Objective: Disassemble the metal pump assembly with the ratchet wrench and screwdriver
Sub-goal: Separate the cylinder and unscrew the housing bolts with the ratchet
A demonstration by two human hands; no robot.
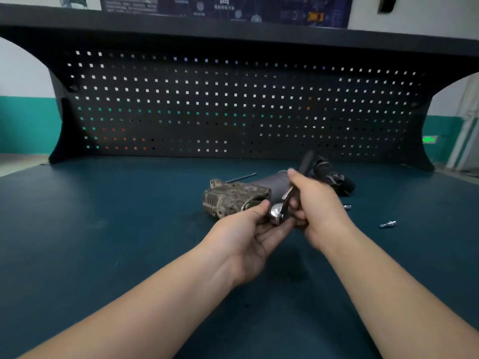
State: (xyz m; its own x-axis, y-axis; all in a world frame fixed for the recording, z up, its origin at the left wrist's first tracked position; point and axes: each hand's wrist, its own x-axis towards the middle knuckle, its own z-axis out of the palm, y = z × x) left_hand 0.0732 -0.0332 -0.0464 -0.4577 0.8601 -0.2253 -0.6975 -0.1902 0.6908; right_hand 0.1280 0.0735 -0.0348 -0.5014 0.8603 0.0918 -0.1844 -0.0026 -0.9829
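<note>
Both hands work a ratchet wrench above the bench, left hand pinching its head, right hand gripping its handle, while the pump behind looks largely assembled, two small loose fittings lying aside.

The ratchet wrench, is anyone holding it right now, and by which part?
Yes. The right hand grips the ratchet wrench by its handle, while the left hand pinches its shiny head between fingertips.
</note>
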